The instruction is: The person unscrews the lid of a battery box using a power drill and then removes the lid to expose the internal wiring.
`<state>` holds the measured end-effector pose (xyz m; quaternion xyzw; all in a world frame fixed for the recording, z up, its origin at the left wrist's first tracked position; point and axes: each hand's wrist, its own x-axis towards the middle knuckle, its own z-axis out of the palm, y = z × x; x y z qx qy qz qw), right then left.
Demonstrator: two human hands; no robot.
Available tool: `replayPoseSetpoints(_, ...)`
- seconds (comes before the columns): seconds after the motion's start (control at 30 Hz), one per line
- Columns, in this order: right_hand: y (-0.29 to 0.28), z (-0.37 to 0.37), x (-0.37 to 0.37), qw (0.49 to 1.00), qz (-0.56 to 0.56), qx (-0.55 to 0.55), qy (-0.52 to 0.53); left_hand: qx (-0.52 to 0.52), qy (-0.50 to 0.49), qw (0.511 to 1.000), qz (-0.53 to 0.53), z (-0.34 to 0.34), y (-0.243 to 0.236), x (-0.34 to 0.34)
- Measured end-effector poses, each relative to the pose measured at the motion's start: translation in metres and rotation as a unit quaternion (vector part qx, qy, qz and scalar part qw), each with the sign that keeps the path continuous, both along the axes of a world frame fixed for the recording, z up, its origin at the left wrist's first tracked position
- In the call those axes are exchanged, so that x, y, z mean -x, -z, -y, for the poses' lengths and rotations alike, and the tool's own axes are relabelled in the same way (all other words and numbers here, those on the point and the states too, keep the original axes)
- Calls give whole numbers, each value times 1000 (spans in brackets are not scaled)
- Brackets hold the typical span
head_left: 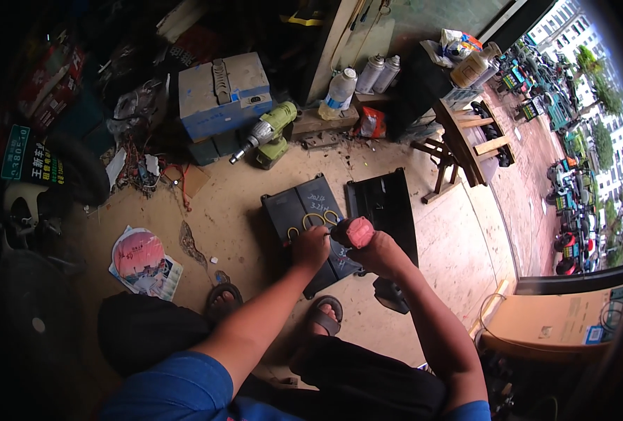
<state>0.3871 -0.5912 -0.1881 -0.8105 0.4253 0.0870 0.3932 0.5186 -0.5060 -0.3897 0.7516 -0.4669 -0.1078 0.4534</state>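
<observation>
My right hand [385, 256] is closed round a power tool [360, 232] with a pink-red rear cap and a dark battery base at its lower end. The tool points forward over a black battery block [294, 203], which has light handwriting and yellow wire loops [313, 219] on it. My left hand [311, 244] is closed over the block, at the front of the tool; what its fingers hold is too small to make out. An open black case or tray [383, 200] lies right beside the block.
A green drill [273, 126] stands beyond, near a blue-grey box [220, 98], bottles [341, 95] and spray cans [369, 74]. Round printed cards [139, 256] lie left, a wooden stool [458, 140] is right, cardboard [550, 316] is low right. Scooters [571, 217] line the paving outside.
</observation>
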Motion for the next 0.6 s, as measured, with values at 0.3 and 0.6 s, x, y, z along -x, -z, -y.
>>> replayPoseSetpoints(0.3,27,13,-12,983,-2,130,-126,-42,9,999,29,3,7,1)
replayPoseSetpoints(0.6,39,20,-8,979,26,153,-135,-37,32,998,45,14,32,6)
